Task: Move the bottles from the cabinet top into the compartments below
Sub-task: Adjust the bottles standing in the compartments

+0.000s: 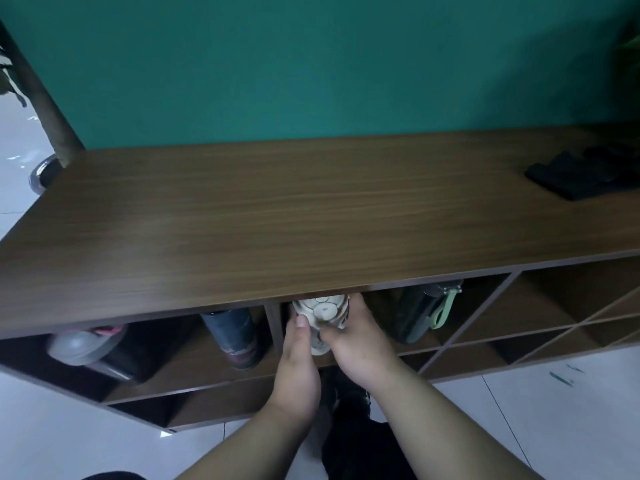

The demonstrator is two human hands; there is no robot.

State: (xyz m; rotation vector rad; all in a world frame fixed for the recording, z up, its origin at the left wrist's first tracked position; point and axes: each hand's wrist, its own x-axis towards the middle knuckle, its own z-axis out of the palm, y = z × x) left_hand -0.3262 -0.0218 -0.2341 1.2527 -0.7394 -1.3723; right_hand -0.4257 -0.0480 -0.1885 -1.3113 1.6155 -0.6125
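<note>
A cream patterned bottle [320,311] stands in the top middle compartment of the brown wooden cabinet [242,216], its top partly hidden under the cabinet's edge. My left hand [298,358] wraps its left side and my right hand [356,341] its right side. A dark blue bottle [233,336] leans in the compartment to the left. Further left sits a grey-lidded bottle with pink trim [83,344]. A dark bottle with a green loop strap [420,315] stands to the right of my hands. I see no bottles on the cabinet top.
A black folded cloth [581,174] lies at the top's far right. Open compartments [540,306] with diagonal dividers fill the cabinet's right side. A teal wall [311,64] backs it. A post on a metal base [45,168] stands at the left. White tiled floor [519,410] is below.
</note>
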